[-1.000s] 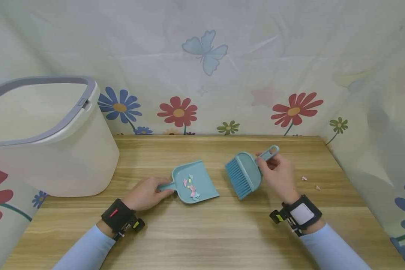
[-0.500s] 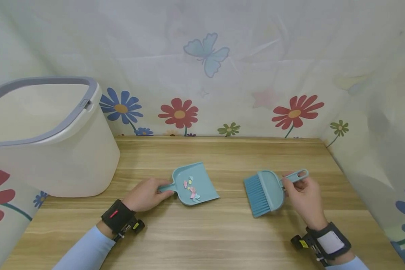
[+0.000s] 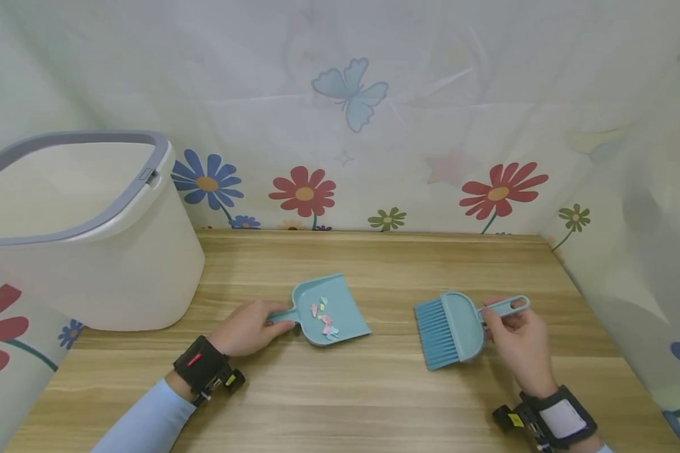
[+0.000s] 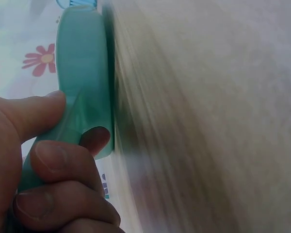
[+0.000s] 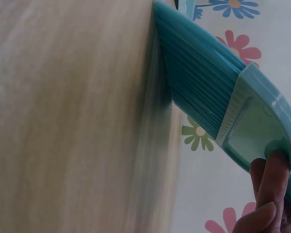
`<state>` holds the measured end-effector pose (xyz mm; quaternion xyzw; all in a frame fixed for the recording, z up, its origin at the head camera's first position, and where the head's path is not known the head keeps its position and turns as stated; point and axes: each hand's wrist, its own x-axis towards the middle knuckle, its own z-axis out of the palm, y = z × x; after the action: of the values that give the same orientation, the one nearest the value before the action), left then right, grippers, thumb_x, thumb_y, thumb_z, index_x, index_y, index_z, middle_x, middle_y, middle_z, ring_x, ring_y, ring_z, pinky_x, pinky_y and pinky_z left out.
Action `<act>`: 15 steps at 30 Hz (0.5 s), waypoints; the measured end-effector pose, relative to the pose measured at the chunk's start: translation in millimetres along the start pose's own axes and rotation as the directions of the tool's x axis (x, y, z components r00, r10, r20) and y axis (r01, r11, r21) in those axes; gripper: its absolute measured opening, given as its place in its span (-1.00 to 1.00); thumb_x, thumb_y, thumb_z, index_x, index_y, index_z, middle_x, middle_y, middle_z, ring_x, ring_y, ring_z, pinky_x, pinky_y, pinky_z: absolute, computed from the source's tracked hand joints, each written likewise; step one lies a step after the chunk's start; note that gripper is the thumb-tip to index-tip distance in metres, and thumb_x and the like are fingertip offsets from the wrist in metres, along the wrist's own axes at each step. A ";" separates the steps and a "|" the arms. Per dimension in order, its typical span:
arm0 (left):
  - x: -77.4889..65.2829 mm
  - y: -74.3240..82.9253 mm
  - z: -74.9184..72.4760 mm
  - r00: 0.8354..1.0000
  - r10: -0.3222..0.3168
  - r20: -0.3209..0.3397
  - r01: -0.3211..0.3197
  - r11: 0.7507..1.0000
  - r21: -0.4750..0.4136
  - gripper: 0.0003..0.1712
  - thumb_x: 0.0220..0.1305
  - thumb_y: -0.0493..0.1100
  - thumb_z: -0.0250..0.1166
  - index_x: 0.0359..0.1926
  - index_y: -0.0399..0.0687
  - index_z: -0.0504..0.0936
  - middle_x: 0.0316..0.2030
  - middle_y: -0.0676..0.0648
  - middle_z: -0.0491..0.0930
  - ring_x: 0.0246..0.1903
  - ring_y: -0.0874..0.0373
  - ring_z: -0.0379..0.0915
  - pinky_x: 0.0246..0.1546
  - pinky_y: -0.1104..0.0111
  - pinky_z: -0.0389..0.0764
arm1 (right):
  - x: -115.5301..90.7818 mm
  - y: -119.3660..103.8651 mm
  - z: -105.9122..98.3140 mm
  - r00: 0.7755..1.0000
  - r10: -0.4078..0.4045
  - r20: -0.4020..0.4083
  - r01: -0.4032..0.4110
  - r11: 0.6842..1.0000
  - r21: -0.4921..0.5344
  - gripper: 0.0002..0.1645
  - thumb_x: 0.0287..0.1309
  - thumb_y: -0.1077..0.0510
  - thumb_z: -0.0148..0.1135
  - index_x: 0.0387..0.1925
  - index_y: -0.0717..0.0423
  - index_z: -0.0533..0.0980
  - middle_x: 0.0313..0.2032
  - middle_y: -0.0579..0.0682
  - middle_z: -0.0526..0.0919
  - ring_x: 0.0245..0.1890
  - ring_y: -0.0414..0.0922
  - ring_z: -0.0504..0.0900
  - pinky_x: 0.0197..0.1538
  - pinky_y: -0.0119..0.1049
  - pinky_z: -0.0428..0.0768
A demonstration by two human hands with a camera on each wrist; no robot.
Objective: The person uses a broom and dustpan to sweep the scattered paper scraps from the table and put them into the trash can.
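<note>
My left hand (image 3: 245,327) grips the short handle of a light-blue dustpan (image 3: 348,308), which lies on the wooden table with its wide edge facing right. Several small pink, yellow and pale-blue scraps (image 3: 326,324) lie in the pan. To the right, my right hand (image 3: 524,346) holds a matching small hand brush (image 3: 463,327) by its handle. The brush's blue bristles (image 3: 435,333) point left, towards the pan, with a gap between. In the right wrist view the bristle tips (image 5: 164,53) slant down to the tabletop. Fingers (image 4: 63,160) curl round the dustpan handle in the left wrist view.
A large white bin (image 3: 141,270) with a grey rim and an open top stands at the left of the table (image 3: 340,402). Behind the table and along its right side hangs a sheet (image 3: 408,126) printed with flowers and a butterfly.
My right hand has moved the brush right and nearer to me, away from the dustpan. Two scraps seen at the right a second ago are out of sight. The left hand and dustpan stay put.
</note>
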<state>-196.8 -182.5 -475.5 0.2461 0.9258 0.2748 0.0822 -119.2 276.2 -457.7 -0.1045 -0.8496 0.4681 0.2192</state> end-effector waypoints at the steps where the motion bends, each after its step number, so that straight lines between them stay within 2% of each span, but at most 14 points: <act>1: 0.1 0.0 0.2 1.000 0.004 -0.002 -0.004 1.000 -0.001 -0.60 0.46 0.14 0.29 0.10 0.01 0.73 -0.46 0.16 0.52 -0.48 0.31 0.38 -0.40 0.41 0.39 | 0.2 0.6 0.0 1.000 0.005 -0.001 -0.005 1.000 -0.004 -0.78 0.35 0.28 0.31 -0.03 0.31 0.61 -0.23 0.21 0.78 -0.50 -0.37 0.67 -0.44 -0.41 0.66; 3: 0.3 1.3 0.1 1.000 0.004 -0.002 -0.004 1.000 -0.004 -0.61 0.47 0.14 0.28 0.09 0.02 0.72 -0.45 0.14 0.52 -0.48 0.30 0.38 -0.40 0.40 0.41 | 0.4 1.2 -0.3 1.000 0.013 -0.001 -0.013 1.000 -0.013 -0.78 0.35 0.26 0.31 -0.03 0.30 0.61 -0.23 0.18 0.78 -0.49 -0.37 0.67 -0.43 -0.40 0.66; 6: -1.1 4.0 -1.0 1.000 -0.010 -0.011 0.009 1.000 -0.011 -0.57 0.49 0.16 0.26 0.15 0.01 0.70 -0.31 0.12 0.65 -0.39 0.31 0.45 -0.30 0.36 0.49 | 0.8 2.7 -0.6 1.000 0.015 0.004 -0.015 1.000 -0.020 -0.77 0.36 0.25 0.31 -0.03 0.31 0.61 -0.26 0.13 0.78 -0.49 -0.36 0.67 -0.43 -0.41 0.66; 9: -3.1 6.3 -4.5 0.999 -0.020 -0.029 0.020 1.000 -0.023 -0.51 0.49 0.17 0.25 0.23 0.01 0.68 -0.05 0.07 0.73 -0.22 0.26 0.53 -0.13 0.26 0.57 | 0.4 2.7 -0.8 1.000 0.015 0.010 -0.014 0.999 -0.032 -0.77 0.37 0.24 0.30 -0.03 0.30 0.61 -0.25 0.14 0.77 -0.49 -0.35 0.67 -0.43 -0.41 0.66; 11: -4.5 6.8 -8.8 0.999 -0.016 -0.045 0.014 0.999 -0.031 -0.47 0.50 0.17 0.24 0.28 -0.02 0.64 0.08 0.04 0.72 -0.13 0.26 0.54 -0.04 0.24 0.59 | 0.3 3.1 -0.7 1.000 0.013 0.013 -0.012 0.999 -0.037 -0.77 0.37 0.24 0.29 -0.03 0.31 0.61 -0.24 0.17 0.77 -0.50 -0.35 0.67 -0.43 -0.41 0.66; 15: -7.9 12.1 -25.7 0.998 -0.005 -0.067 0.000 0.997 -0.078 -0.47 0.53 0.09 0.23 0.33 -0.11 0.59 0.04 0.01 0.70 -0.17 0.22 0.53 -0.16 0.32 0.56 | 0.4 3.6 -0.8 1.000 0.008 0.019 -0.008 0.999 -0.042 -0.77 0.38 0.24 0.29 -0.02 0.31 0.60 -0.19 0.25 0.77 -0.50 -0.36 0.66 -0.44 -0.41 0.65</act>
<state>-192.4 -189.7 -447.2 0.2322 0.9169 0.3189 0.0609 -119.3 278.8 -460.3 -0.1079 -0.8609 0.4521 0.2069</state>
